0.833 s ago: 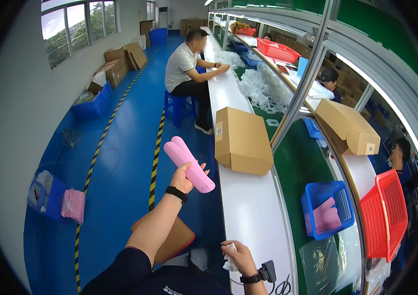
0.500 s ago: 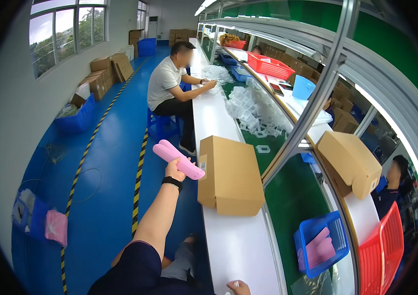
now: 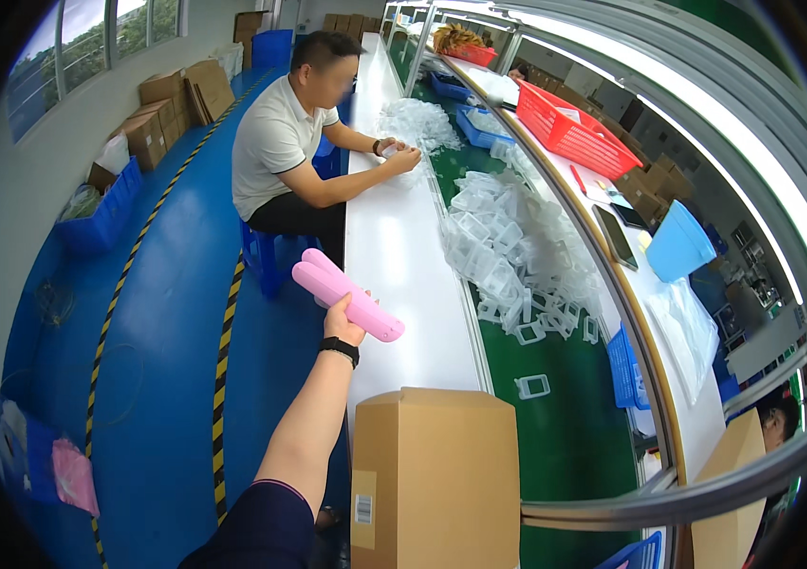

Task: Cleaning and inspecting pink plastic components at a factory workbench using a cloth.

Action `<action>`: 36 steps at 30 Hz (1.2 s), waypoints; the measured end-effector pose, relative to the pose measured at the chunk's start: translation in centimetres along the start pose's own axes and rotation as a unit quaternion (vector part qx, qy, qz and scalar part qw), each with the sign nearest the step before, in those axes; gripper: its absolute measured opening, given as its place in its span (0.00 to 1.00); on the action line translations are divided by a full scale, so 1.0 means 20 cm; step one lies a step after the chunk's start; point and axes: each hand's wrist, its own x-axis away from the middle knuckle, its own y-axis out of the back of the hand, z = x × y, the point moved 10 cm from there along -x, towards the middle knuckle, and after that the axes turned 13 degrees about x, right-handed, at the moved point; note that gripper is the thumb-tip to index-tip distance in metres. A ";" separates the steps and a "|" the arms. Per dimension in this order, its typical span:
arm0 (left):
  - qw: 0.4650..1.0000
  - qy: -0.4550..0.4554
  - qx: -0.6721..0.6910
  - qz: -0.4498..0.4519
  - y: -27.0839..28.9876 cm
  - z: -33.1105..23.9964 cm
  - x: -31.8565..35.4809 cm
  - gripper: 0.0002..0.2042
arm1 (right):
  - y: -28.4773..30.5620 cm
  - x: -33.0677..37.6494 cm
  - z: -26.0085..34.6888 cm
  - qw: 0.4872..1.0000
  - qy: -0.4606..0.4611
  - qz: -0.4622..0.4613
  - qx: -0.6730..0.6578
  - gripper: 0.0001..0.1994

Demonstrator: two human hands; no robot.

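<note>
My left hand (image 3: 342, 324), with a black band on its wrist, is closed around long pink plastic pieces (image 3: 365, 311) with rounded ends. Two of the ends spread apart in a V. They are held up in the air over the near edge of the white bench (image 3: 394, 232). Below and to the right, a closed brown cardboard box (image 3: 455, 474) with a pale label rests on the bench, apart from the hand. My right hand is out of the picture.
A seated person (image 3: 294, 142) works at the bench ahead. Many clear plastic frames (image 3: 508, 237) lie heaped on the green belt (image 3: 565, 427). A metal post crosses at right. The shelf holds a red basket (image 3: 574, 133) and a blue bucket (image 3: 678, 242).
My view has shifted forward along the bench, so the cardboard box sits lower and the seated person looks closer. My left hand still holds the pink pieces; my right hand has left the picture.
</note>
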 end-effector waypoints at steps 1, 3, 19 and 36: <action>1.000 0.024 -0.008 0.005 -0.03 0.21 -0.06 0.23 | -0.06 -0.59 0.55 0.982 0.087 -0.167 0.027 0.27; 0.998 0.049 -0.022 0.021 -0.17 0.44 -0.09 0.24 | -0.09 -1.14 1.17 0.850 0.107 -0.510 0.082 0.29; 0.999 0.035 0.000 -0.021 -0.02 0.42 -0.37 0.22 | -0.48 -1.67 1.27 0.926 0.205 -0.316 -0.011 0.21; 0.999 0.040 -0.003 -0.009 -0.08 0.44 -0.37 0.22 | -0.53 -1.73 1.29 0.930 0.182 -0.306 -0.090 0.22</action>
